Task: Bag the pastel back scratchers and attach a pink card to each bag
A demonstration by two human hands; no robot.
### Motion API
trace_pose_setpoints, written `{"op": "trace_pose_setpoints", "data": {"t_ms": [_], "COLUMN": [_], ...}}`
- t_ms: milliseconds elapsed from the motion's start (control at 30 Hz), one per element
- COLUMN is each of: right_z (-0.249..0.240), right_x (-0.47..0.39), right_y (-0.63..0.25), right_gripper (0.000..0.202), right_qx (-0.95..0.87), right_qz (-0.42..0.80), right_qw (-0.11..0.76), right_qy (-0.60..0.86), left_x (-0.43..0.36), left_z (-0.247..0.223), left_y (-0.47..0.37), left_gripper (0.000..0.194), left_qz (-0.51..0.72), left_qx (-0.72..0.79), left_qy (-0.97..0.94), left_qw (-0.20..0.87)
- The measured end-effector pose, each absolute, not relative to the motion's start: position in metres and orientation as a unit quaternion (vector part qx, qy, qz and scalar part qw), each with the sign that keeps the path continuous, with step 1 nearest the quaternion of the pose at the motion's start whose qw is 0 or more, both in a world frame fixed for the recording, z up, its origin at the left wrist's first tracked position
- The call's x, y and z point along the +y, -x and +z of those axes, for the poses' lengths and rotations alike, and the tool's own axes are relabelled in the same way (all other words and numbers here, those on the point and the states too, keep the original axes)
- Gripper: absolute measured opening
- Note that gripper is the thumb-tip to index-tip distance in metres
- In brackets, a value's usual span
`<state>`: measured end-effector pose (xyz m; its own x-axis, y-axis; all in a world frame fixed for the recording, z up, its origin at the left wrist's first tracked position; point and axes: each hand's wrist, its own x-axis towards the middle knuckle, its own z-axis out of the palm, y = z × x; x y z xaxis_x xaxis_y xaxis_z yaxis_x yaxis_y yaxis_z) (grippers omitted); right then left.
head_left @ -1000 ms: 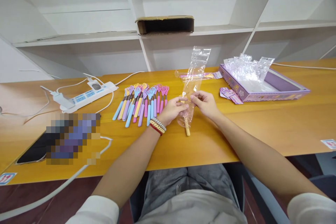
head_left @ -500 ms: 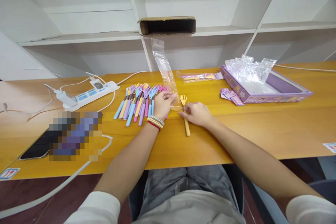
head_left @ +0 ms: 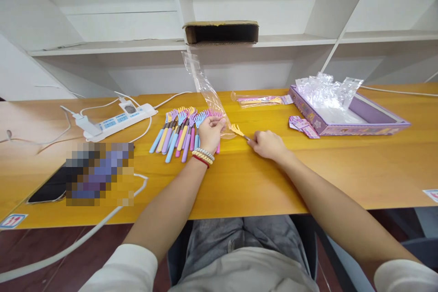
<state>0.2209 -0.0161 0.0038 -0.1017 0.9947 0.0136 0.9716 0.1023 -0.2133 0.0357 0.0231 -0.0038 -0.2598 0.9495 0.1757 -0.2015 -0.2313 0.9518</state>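
Note:
My left hand pinches a long clear plastic bag near its lower end; the bag slants up and to the left. In my right hand is a yellow back scratcher with a claw-shaped head, gripped by its handle, most of which the fingers hide. Its claw points left, close by the lower end of the bag; whether it touches the film I cannot tell. Beside and partly behind my left hand lies a pile of back scratchers in blue, yellow, purple and pink.
A bagged pair of scratchers lies at the back. Purple cards lie beside a purple box holding clear bags. On the left are a power strip with cables and a dark phone. A cardboard box sits on the shelf.
My right hand has lifted the yellow back scratcher and turned it from nearly upright in view to pointing left, towards the bag. The bag's top has swung left.

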Motion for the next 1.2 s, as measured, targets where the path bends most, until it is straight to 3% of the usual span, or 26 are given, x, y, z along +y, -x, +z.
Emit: {"op": "trace_pose_setpoints", "data": {"t_ms": [133, 233, 333, 433, 700, 1200], "right_z": [0.008, 0.011, 0.010, 0.007, 0.008, 0.004], "right_x": [-0.012, -0.011, -0.011, -0.012, -0.012, -0.004], "right_y": [-0.226, -0.229, -0.230, -0.229, -0.232, -0.239], "right_gripper": [0.039, 0.038, 0.040, 0.042, 0.041, 0.043], "right_qx": [-0.695, -0.677, -0.670, -0.709, -0.777, -0.767], "right_qz": [0.116, 0.261, 0.381, 0.373, 0.193, 0.126], "right_qw": [0.234, 0.392, 0.449, 0.406, 0.255, 0.238], "right_qy": [0.670, 0.565, 0.452, 0.440, 0.543, 0.583], "left_x": [0.023, 0.023, 0.024, 0.026, 0.026, 0.015], "left_z": [-0.004, -0.004, -0.006, -0.008, -0.005, 0.011], "left_y": [-0.038, -0.039, -0.039, -0.037, -0.038, -0.039], "left_gripper": [0.025, 0.027, 0.028, 0.028, 0.033, 0.037], "left_qz": [0.669, 0.671, 0.678, 0.682, 0.701, 0.674], "left_qx": [0.434, 0.429, 0.418, 0.411, 0.416, 0.357], "left_qy": [-0.409, -0.410, -0.415, -0.435, -0.399, -0.335], "left_qw": [0.443, 0.444, 0.440, 0.421, 0.420, 0.553]}}
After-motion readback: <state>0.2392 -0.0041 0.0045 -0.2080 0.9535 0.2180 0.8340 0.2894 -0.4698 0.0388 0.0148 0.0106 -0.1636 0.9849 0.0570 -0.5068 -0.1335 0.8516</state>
